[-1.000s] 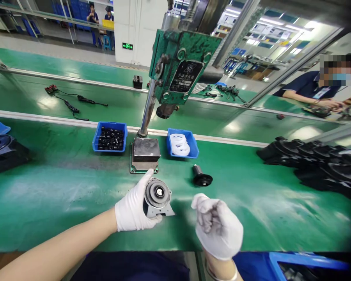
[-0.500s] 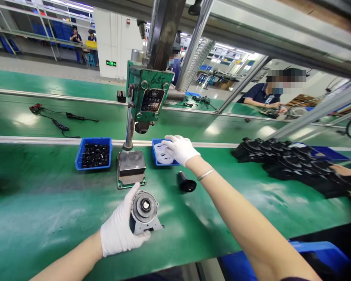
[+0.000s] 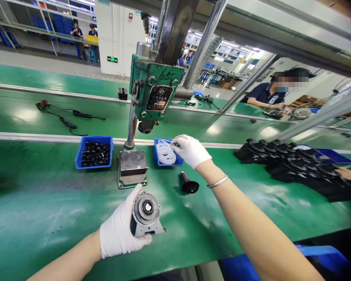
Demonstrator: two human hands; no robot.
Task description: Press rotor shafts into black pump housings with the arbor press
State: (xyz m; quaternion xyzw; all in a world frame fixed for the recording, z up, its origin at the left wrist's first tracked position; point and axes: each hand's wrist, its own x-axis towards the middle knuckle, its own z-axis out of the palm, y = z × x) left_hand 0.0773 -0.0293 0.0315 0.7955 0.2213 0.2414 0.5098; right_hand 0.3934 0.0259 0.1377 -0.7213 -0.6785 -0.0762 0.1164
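Observation:
My left hand point(image 3: 124, 226), in a white glove, is wrapped round a grey motor-like unit point(image 3: 146, 210) with a round ribbed top, a dark centre hub and a flat metal bracket. It is held over the near side of the bench. My right hand point(image 3: 191, 151), also gloved, is at the right rim of a small blue bin point(image 3: 175, 163) of thin white rings point(image 3: 166, 153). Its thumb and fingers are pinched together; whatever is between them is too small to make out. Below that hand a black flanged part with a stem point(image 3: 189, 184) lies on the bench.
A green press point(image 3: 156, 91) stands ahead, its metal block base point(image 3: 133, 162) beyond my left hand. Left of it sits a blue bin of small black parts point(image 3: 95, 154). Several black housings point(image 3: 286, 164) line the right side. Cables point(image 3: 68, 121) lie farther back; a co-worker point(image 3: 269, 93) sits across.
My right hand has drawn back to the right from over the white rings to the bin's rim, its fingers now pinched. My left hand still holds the grey unit. The view has shifted slightly.

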